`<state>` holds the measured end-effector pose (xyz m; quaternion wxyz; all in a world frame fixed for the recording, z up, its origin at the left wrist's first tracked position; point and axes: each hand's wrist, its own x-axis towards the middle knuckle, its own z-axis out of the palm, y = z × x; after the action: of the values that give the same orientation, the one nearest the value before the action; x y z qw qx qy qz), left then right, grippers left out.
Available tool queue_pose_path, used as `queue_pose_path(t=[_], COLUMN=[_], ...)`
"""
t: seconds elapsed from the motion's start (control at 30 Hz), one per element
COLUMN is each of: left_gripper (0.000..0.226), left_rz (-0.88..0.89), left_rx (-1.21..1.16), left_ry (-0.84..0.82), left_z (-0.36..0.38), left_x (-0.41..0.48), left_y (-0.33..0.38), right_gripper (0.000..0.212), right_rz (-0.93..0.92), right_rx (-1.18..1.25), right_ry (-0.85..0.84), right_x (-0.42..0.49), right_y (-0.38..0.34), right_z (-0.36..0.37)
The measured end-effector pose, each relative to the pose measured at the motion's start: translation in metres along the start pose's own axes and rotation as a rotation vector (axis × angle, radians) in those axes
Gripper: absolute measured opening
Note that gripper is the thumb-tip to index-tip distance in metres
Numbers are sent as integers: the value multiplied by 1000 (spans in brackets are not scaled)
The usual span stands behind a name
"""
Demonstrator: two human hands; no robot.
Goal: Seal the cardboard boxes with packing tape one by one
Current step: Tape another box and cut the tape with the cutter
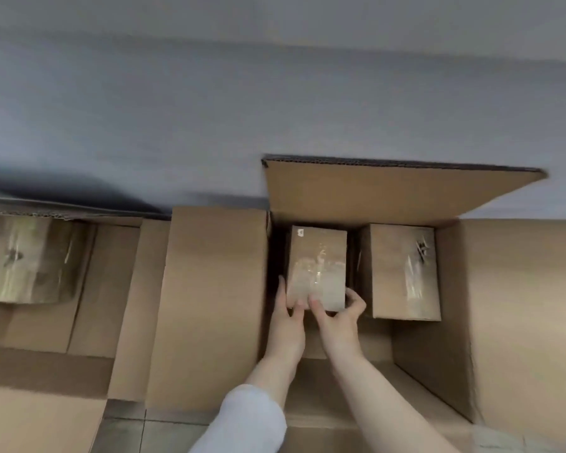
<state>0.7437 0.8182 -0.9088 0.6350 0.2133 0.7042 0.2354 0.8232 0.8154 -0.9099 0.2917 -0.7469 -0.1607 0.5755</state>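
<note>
- Both of my hands are on the small box (317, 256), which stands in the far left part of the open large carton (520, 289).
- My left hand (286, 318) clasps its near left edge, fingers up the side and thumb on the top face.
- My right hand (337, 317) curls round the near right corner, so the box is held from both sides.
- Glossy clear tape crosses the top of this box, so I judge it sealed. I cannot tell whether I am setting it in or taking it out.
- A second small box (402, 269) sits just to its right in the same carton, apart from it, with a tape strip showing. I judge that one done too.
- The large carton is unsealed, with its far flap (389, 191) up and its side flaps spread.
- At far left another carton (105, 289) stands open, with a taped parcel (27, 259) inside.
- No tape roll is in sight.
- My judgement is that the small boxes are sealed and the open cartons remain.
</note>
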Motion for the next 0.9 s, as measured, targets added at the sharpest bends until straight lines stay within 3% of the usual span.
queue_pose_path(t=[0.2,0.33,0.4,0.57,0.8,0.9], left_gripper=[58,68,68,49,33,31], left_rz=[-36,-227,-272,-175,-129,-65], left_rx=[-79,-148,-198,-167,-198,-279], left_ry=[73,72,72,129,223,274], left_z=[8,7,1,-26,-75,-103], left_x=[16,-1,-23,-135,-348,-422], left_y=[-3,17,40,112,164,170], right_gripper=[62,87,88,74,36,37], right_rz=[-10,34,82,157,85,37], right_rx=[-37,-34,-2,51,-60,-72], right_ry=[20,-18,-7,-5,-222,-294], right_x=[13,-9,-35,-144,-354,-425], right_y=[3,-17,-39,-115,-209,-223], right_z=[6,0,-3,-21,-56,-61])
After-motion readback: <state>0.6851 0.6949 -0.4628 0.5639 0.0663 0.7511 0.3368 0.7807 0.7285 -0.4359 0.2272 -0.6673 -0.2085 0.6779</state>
